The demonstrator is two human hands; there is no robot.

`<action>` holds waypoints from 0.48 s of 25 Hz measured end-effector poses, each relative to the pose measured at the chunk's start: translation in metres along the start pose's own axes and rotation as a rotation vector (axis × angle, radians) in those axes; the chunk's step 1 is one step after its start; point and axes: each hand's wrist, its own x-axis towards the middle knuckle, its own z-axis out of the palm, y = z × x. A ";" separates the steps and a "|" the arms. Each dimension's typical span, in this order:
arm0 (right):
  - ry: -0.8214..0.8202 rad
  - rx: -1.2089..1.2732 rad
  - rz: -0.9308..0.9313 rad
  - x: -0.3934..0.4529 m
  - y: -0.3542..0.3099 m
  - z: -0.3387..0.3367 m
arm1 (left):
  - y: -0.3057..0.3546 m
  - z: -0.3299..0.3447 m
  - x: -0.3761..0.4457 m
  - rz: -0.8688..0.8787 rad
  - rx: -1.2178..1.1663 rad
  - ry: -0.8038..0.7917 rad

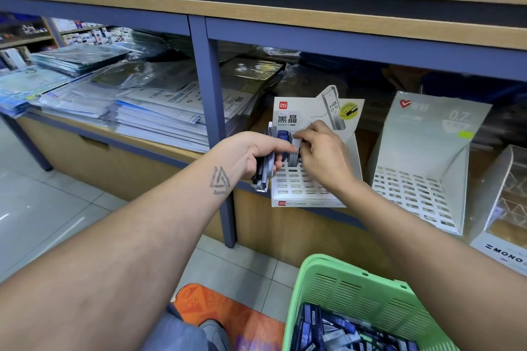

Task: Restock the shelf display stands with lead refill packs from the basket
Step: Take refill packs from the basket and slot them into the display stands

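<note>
A: Why is the green basket [353, 291] kept so low and close?

B: It sits nearest the person, just under the right arm, so the lead refill packs [322, 330] heaped inside are a short reach away.

A: And the left hand [251, 154]?

B: Its fingers are curled round a bundle of packs [263, 171], held on edge beside the stand. I judge it serves as a ready supply, saving trips down to the basket.

A: What is the right hand [322, 151] doing?

B: Its fingertips pinch 1 grey pack [294, 152] marked 05, standing it upright in the back row of the white display stand [296, 185], next to a blue pack [283, 137] already seated. The slotted tray in front is mostly unfilled, so the job looks barely begun.

A: Further along the shelf [285, 222]?

B: A second stand [422, 179], marked 0.7, shows only bare slots.
</note>
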 end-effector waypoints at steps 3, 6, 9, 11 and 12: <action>-0.027 0.417 0.243 0.009 -0.009 -0.011 | 0.000 0.002 -0.004 0.016 -0.001 -0.055; -0.120 0.699 0.369 0.012 -0.024 -0.023 | 0.000 0.005 -0.004 0.056 -0.014 -0.086; -0.197 0.852 0.467 0.012 -0.026 -0.031 | -0.001 0.008 -0.005 0.061 -0.010 -0.159; -0.238 0.902 0.498 0.012 -0.022 -0.036 | -0.001 0.008 -0.008 0.061 0.005 -0.178; -0.261 0.916 0.499 0.011 -0.022 -0.038 | -0.002 0.007 -0.008 0.069 0.027 -0.174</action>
